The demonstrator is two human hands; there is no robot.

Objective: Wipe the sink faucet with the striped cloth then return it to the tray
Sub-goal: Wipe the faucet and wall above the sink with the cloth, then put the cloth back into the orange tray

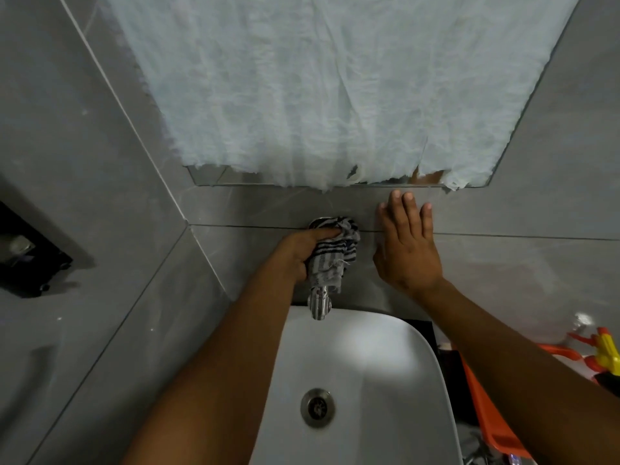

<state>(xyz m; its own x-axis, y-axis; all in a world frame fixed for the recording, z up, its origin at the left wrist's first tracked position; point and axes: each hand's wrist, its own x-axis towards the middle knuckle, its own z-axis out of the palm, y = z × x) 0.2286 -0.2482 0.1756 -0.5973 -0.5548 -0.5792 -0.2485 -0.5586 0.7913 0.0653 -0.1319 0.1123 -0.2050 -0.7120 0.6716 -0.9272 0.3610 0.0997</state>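
Two bare forearms fill the bottom of the view, reaching up over the white sink (416,357) toward the grey tiled wall (536,263). At far left a dark fixture (30,256) is mounted on the side wall, well apart from the work. Moving right, the left hand (298,253) is clenched around the striped cloth (335,253), with its fingers wrapped over the bunched fabric and pressing it against the upper body of the faucet (320,303). The cloth covers the part of the faucet nearest the wall, and only the chrome spout shows below it, hanging over the back edge of the basin above the drain (317,408). Just to the right, the right hand (407,250) lies flat and released against the wall, fingers spread, holding nothing and apparently bracing the person. Above both hands a crinkled white sheet (335,88) covers the mirror. At far right an orange tray (489,417) sits beside the sink, partly hidden by the right forearm, with bright plastic items (604,357) near it.

Judging by this, the wiping is under way, with the cloth working the top of the faucet while the spout looks not yet covered. Finishing the wipe and carrying the cloth across to the tray both remain.
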